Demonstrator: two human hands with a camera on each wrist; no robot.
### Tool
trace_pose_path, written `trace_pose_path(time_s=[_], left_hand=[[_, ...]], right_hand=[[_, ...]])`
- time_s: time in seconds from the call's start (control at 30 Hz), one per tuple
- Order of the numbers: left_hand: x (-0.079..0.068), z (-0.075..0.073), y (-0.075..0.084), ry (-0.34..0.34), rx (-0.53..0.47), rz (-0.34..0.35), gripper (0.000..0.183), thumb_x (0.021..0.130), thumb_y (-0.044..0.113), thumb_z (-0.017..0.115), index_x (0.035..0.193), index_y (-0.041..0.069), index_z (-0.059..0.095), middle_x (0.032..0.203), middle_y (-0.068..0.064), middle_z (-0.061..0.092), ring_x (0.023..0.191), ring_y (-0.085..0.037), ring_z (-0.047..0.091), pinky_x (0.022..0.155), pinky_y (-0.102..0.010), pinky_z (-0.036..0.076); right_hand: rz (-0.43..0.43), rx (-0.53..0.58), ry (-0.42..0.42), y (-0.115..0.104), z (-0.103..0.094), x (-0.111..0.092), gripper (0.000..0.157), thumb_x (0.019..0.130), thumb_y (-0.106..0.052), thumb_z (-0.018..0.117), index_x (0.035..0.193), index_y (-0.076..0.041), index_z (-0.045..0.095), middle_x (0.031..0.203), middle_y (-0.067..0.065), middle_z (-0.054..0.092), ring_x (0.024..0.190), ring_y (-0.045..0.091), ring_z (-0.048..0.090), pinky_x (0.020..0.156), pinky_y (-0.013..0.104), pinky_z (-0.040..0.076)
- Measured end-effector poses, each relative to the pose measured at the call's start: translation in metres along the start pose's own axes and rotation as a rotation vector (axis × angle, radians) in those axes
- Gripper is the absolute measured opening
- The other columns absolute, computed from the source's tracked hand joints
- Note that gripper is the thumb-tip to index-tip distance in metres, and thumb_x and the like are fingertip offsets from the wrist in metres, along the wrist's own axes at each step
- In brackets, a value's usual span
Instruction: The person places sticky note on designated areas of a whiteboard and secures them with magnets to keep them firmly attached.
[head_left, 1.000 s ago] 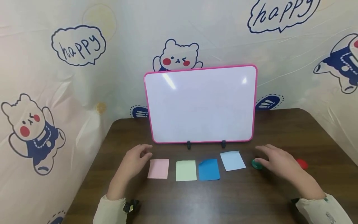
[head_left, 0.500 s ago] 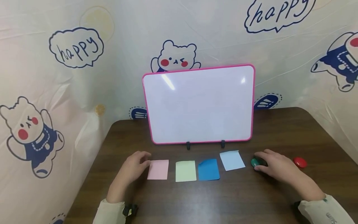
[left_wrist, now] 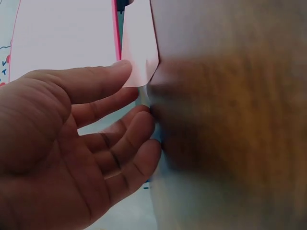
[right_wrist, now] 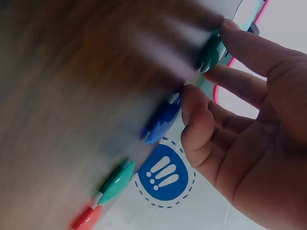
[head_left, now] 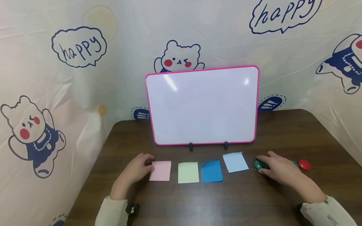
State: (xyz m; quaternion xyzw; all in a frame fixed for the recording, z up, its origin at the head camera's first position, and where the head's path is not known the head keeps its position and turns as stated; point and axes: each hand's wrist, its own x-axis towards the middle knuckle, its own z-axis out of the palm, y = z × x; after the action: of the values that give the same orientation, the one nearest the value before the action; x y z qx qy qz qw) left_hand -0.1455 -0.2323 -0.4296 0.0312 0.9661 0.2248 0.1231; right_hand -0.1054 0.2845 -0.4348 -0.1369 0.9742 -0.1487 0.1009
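Note:
My left hand [head_left: 137,168] is at the left side of a pink sticky note [head_left: 161,171]. In the left wrist view its thumb touches the note's corner, and the fingers bend loosely below. At the right, my right hand [head_left: 281,168] pinches a glossy green round magnet [head_left: 258,164] between thumb and forefinger, low over the table. A blue magnet [right_wrist: 164,120] sits by the curled fingers in the right wrist view; the hand hides it from the head camera. Beyond it lie a second green magnet [right_wrist: 117,182] and a red one [head_left: 304,164].
A pale green note [head_left: 188,172], a dark blue note [head_left: 211,171] and a light blue note [head_left: 235,162] lie in a row on the brown table [head_left: 181,204]. Behind them a pink-framed whiteboard [head_left: 203,106] stands on black feet, before a printed cloth [head_left: 124,62].
My left hand has come down and right until its thumb reaches the pink note. The right hand has settled around the green magnet, baring the red one more fully.

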Motion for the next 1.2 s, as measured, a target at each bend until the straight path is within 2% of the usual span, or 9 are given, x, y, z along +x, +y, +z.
trace_pose_path(time_s=[0.23, 0.43, 0.73, 0.93, 1.2], left_hand=[[0.003, 0.000, 0.005, -0.020, -0.011, -0.005, 0.017, 0.092, 0.010, 0.073, 0.108, 0.007, 0.068, 0.098, -0.007, 0.059, 0.088, -0.025, 0.057, 0.082, -0.046, 0.053], [0.003, 0.000, 0.007, -0.021, -0.014, -0.014, 0.008, 0.093, 0.011, 0.072, 0.098, 0.009, 0.066, 0.089, -0.006, 0.057, 0.081, -0.023, 0.055, 0.071, -0.039, 0.052], [0.005, 0.002, 0.009, -0.014, -0.016, -0.005, 0.005, 0.095, 0.011, 0.070, 0.095, 0.009, 0.065, 0.088, -0.005, 0.058, 0.080, -0.023, 0.055, 0.071, -0.040, 0.051], [0.006, 0.001, 0.008, 0.015, -0.057, -0.017, 0.005, 0.096, 0.013, 0.070, 0.097, 0.012, 0.065, 0.084, -0.004, 0.059, 0.078, -0.022, 0.056, 0.068, -0.037, 0.051], [0.008, -0.001, 0.012, 0.038, -0.089, 0.033, 0.005, 0.096, 0.014, 0.070, 0.099, 0.014, 0.066, 0.087, -0.002, 0.061, 0.081, -0.021, 0.056, 0.073, -0.038, 0.053]], right_hand=[[0.001, 0.004, 0.007, -0.002, 0.001, 0.000, 0.052, 0.084, -0.032, 0.083, 0.122, -0.001, 0.066, 0.101, 0.010, 0.061, 0.084, 0.024, 0.060, 0.075, 0.050, 0.057], [-0.013, 0.000, 0.038, -0.004, 0.002, 0.000, 0.049, 0.083, -0.029, 0.084, 0.119, 0.001, 0.067, 0.102, 0.013, 0.063, 0.087, 0.027, 0.063, 0.076, 0.052, 0.057], [-0.015, -0.006, 0.043, -0.005, 0.003, -0.001, 0.049, 0.082, -0.026, 0.085, 0.118, 0.002, 0.066, 0.106, 0.016, 0.063, 0.090, 0.031, 0.064, 0.079, 0.056, 0.056], [-0.037, -0.001, 0.055, -0.009, 0.001, 0.001, 0.046, 0.082, -0.022, 0.085, 0.116, 0.002, 0.066, 0.103, 0.013, 0.064, 0.086, 0.027, 0.063, 0.079, 0.054, 0.056], [-0.036, 0.012, 0.042, -0.012, -0.001, 0.001, 0.048, 0.082, -0.014, 0.084, 0.120, 0.005, 0.064, 0.106, 0.015, 0.065, 0.089, 0.029, 0.063, 0.081, 0.055, 0.055]])
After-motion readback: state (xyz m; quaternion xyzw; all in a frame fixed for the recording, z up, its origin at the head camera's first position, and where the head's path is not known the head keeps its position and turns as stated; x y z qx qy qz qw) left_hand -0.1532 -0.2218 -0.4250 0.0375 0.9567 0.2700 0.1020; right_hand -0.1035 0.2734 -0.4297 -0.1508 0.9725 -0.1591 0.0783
